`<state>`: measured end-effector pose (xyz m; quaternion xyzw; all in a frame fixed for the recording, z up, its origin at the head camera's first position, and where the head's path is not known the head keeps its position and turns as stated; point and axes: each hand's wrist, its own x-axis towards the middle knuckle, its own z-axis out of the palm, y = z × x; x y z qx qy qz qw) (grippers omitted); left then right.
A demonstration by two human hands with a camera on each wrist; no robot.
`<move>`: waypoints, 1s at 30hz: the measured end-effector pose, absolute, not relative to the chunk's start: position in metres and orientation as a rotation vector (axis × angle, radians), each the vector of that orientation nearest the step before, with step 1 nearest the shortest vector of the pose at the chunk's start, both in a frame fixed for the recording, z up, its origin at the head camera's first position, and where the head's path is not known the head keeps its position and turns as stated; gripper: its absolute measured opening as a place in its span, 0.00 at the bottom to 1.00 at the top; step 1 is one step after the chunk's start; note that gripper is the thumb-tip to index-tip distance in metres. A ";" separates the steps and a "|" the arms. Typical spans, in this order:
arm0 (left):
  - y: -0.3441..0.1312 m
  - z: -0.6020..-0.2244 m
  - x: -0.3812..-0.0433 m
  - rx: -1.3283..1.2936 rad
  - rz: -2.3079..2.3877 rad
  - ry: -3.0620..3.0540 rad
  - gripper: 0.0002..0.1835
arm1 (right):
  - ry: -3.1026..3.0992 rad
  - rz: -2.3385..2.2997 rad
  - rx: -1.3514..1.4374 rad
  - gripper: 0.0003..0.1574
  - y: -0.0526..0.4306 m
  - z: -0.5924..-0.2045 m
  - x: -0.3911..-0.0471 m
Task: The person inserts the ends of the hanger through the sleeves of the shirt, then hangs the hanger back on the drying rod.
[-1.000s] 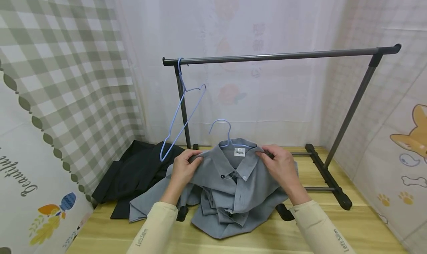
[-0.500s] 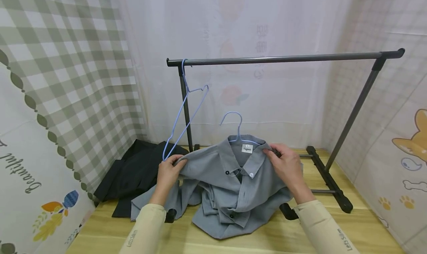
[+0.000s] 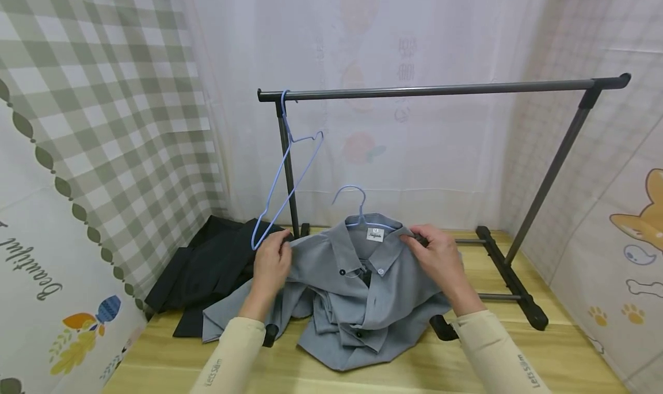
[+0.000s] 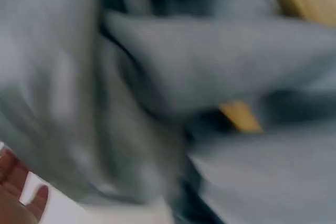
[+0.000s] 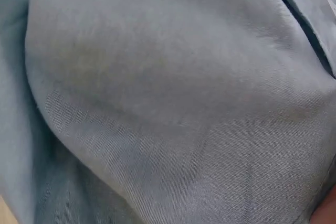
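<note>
A grey button-up shirt (image 3: 321,267) lies bunched on the wooden table, its collar raised towards the back. Out of the neck rises the hook of a light-blue hanger (image 3: 364,198); the rest of that hanger is mostly hidden inside the shirt. My right hand (image 3: 437,261) pinches the cloth beside the collar, at the shoulder on the right. At the opposite shoulder is my left hand (image 3: 271,264), its fingers loose at the cloth's edge. In the left wrist view, thumb and fingers (image 4: 13,174) stand apart next to blurred grey fabric. Grey cloth (image 5: 168,98) fills the right wrist view.
A dark metal clothes rack stands behind, with its rail (image 3: 440,88) across the back and a foot (image 3: 510,279) on the right. A second blue hanger (image 3: 278,175) hangs at the rail's left end. Folded black clothing (image 3: 217,267) lies on the left.
My left hand drew the shoulder cloth out to the left, then loosened its pinch and shifted slightly right and up. The collar and hanger hook rose, then sank back. My right hand kept its pinch.
</note>
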<state>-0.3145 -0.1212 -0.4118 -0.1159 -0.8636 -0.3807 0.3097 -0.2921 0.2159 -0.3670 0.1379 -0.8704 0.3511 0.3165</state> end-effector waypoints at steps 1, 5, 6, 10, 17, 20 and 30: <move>-0.114 -0.408 -0.315 -0.395 -1.000 -2.233 0.16 | -2.293 0.925 0.375 0.11 0.215 -0.367 -0.292; -0.087 -0.395 -0.317 -0.706 -0.997 -2.151 0.20 | -2.300 0.929 0.400 0.11 0.210 -0.367 -0.291; -0.082 -0.392 -0.318 -0.751 -1.012 -2.151 0.20 | -2.299 0.929 0.409 0.11 0.209 -0.367 -0.291; -0.069 -0.384 -0.315 -0.775 -1.142 -2.205 0.14 | -2.307 0.957 0.418 0.11 0.205 -0.369 -0.290; -0.071 -0.385 -0.312 -0.575 -1.300 -2.242 0.07 | -2.317 0.871 0.353 0.16 0.200 -0.377 -0.288; -0.076 -0.386 -0.315 -0.492 -1.347 -2.218 0.06 | -2.329 0.828 0.261 0.18 0.203 -0.379 -0.287; -0.082 -0.386 -0.323 -0.362 -1.378 -2.115 0.06 | -2.406 1.106 0.042 0.23 0.221 -0.372 -0.282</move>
